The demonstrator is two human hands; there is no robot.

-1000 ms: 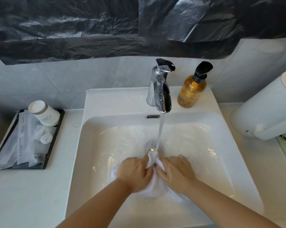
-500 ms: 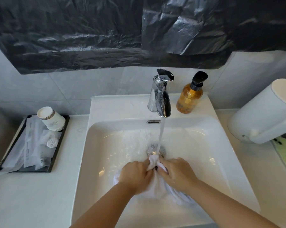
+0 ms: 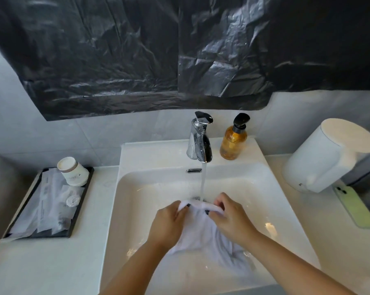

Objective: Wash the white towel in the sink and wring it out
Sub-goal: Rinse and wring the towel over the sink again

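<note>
Holding the white towel [image 3: 203, 233] inside the sink [image 3: 271, 188], low over the basin's near half, directly under the running stream from the faucet [image 3: 200, 143]. Pinching its upper edge at two corners: left hand [image 3: 167, 225] with fingers [image 3: 175, 207] curled over the left end of the edge, right hand [image 3: 233, 220] with fingers [image 3: 219, 202] curled over the right end, thumbs tucked into the cloth. Clamping on fabric with both, not resting flat.

Stretching that gripped edge roughly left to right between the two hands, just this side of the drain, with the water landing on its middle. Hanging and trailing the rest of the cloth back toward the body and slightly to the right, wet and bunched against the basin floor. Sitting about equally near the edge with both hands; lying nearer the loose tail with the right forearm.

Judging the step as rinsing, with wringing not yet begun; needing, for a wring, the trailing length gathered into a rope along that same left-right axis.

Compared with half a second earlier: spreading apart rather than pressing knuckle to knuckle over a bunched wad, exposing a taut strip of edge between the hands, and lifting slightly higher toward the stream.

Standing untouched beside the faucet, the amber soap bottle [image 3: 234, 141].
</note>
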